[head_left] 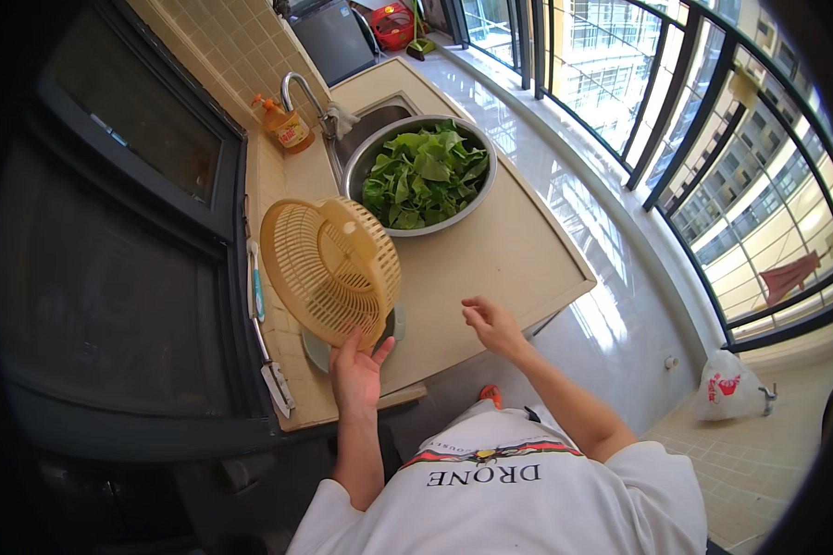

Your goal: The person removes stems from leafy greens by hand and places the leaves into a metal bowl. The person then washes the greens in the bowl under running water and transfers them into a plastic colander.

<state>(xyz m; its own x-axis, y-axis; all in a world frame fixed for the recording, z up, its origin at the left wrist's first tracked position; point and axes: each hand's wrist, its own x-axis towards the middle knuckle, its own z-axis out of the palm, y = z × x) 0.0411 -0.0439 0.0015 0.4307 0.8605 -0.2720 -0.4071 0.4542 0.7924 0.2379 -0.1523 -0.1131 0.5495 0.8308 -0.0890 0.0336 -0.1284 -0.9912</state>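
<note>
My left hand (pixel 358 378) grips the lower edge of a yellow plastic colander (pixel 333 270). The colander is tilted on its side, its slatted inside showing, and nothing lies in it. Beneath it, a round pale green container (pixel 317 352) on the counter is mostly hidden. Beyond the colander stands a wide steel basin (pixel 489 182), heaped with green leafy vegetables (pixel 427 173). My right hand (pixel 494 326) hovers over the near right part of the counter, holding nothing, its fingers loosely bent and apart.
The basin overlaps a sink (pixel 361 132) with a curved faucet (pixel 298 83). An orange soap pump bottle (pixel 290 128) stands beside it. A cleaver-like blade (pixel 278 388) and a turquoise-handled brush (pixel 257 288) lie along the left window ledge. The counter (pixel 527 243) ends at a raised right edge.
</note>
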